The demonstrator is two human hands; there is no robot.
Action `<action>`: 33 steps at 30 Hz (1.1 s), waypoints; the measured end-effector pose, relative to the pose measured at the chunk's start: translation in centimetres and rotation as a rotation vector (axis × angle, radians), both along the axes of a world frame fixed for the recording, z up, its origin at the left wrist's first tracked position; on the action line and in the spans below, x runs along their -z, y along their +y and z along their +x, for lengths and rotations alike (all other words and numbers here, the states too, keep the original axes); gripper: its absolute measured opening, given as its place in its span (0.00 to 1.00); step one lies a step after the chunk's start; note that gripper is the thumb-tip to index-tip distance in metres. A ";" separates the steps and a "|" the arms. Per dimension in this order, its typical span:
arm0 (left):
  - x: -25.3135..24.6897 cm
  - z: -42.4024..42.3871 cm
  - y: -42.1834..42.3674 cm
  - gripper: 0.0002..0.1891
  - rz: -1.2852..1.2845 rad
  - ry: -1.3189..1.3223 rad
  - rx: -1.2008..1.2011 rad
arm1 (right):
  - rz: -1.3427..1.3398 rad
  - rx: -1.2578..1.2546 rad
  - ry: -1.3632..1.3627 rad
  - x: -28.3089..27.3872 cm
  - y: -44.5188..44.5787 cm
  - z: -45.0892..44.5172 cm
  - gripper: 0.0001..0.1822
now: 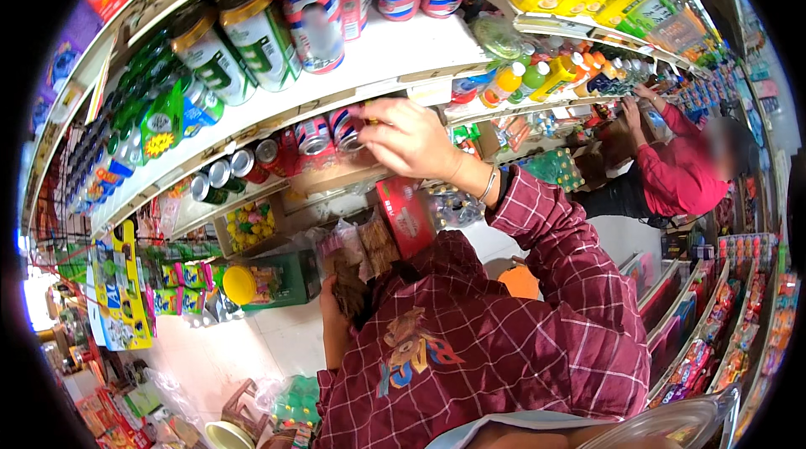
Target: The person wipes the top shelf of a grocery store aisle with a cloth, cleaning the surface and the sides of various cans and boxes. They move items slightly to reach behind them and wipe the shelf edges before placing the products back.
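My right hand (406, 137) reaches to a lower shelf, its fingers curled and slightly blurred beside a pink, white and blue drink can (346, 129). Whether the fingers grip this can or only touch it, I cannot tell. A similar can (313, 135) stands to its left. Down by my left side, my left hand (332, 301) holds a crumpled brown cloth (349, 282). Above the right hand, the white shelf (403, 52) carries large pink striped cans (313, 21) and green-and-white cans (261, 37).
A person in a red top (680, 159) works at the shelves on the right. Below the shelf are a red carton (405, 216), a box of yellow-wrapped items (250, 225) and a yellow-lidded jar (240, 285). A small stool (242, 408) stands on the tiled floor (220, 354).
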State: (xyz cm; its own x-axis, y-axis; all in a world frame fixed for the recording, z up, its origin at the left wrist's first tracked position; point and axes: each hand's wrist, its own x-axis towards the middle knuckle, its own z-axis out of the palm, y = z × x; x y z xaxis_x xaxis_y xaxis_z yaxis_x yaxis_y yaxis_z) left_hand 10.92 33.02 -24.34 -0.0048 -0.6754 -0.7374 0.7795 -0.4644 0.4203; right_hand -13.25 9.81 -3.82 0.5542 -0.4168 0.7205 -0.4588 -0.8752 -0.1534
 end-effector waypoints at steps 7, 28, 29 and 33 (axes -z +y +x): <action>0.7 -0.5 -0.7 0.19 -0.035 -0.044 0.066 | -0.227 0.458 -0.271 -4.8 -8.2 -4.3 0.25; -2.4 -2.0 -2.2 0.20 -0.171 -0.086 0.089 | 0.030 0.386 -0.334 -8.1 -4.1 -5.2 0.37; -3.6 -2.1 -2.9 0.20 -0.222 -0.133 0.111 | 0.092 0.392 -0.419 -8.1 -2.0 -5.7 0.37; -9.8 -3.2 -6.3 0.19 -0.346 -0.473 0.232 | 0.359 0.314 -0.981 -7.0 6.6 -8.6 0.36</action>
